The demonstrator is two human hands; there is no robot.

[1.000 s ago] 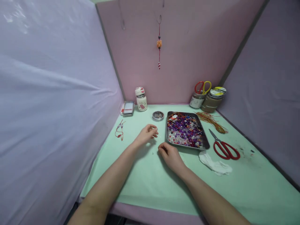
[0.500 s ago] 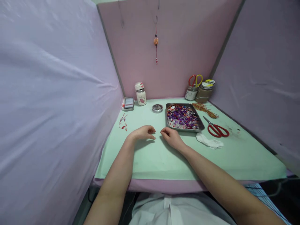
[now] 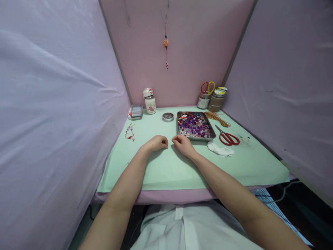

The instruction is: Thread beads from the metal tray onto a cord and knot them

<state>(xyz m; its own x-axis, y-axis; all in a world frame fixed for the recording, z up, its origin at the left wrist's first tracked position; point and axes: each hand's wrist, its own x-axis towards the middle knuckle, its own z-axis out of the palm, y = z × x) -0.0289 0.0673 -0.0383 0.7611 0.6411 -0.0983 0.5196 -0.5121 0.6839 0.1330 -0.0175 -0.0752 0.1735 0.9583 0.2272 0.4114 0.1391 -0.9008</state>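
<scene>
Over the middle of the pale green tabletop [image 3: 166, 173], my left hand [image 3: 157, 142] is closed with its thumb and fingers brought together. Facing it across a narrow gap, my right hand [image 3: 182, 144] is also closed in a pinch. Anything in either pinch is too small to make out. Just beyond my right hand lies a metal tray [image 3: 197, 139] filled with purple, clear, red and orange beads [image 3: 195, 125]. To the left of my left hand rests a red beaded string bracelet [image 3: 129, 132].
A round tin [image 3: 168, 117], a white bottle [image 3: 150, 101] and a small device [image 3: 136, 111] stand at the back left. Red scissors [image 3: 229, 139], white cloth [image 3: 220, 149], brown cords [image 3: 218, 119] and jars [image 3: 216, 103] lie right. A beaded charm [image 3: 166, 43] hangs on the back wall.
My left fingers, apart before, have come together into a pinch. My right hand keeps its pinch. The whole view has shifted, so everything appears slightly farther left and higher.
</scene>
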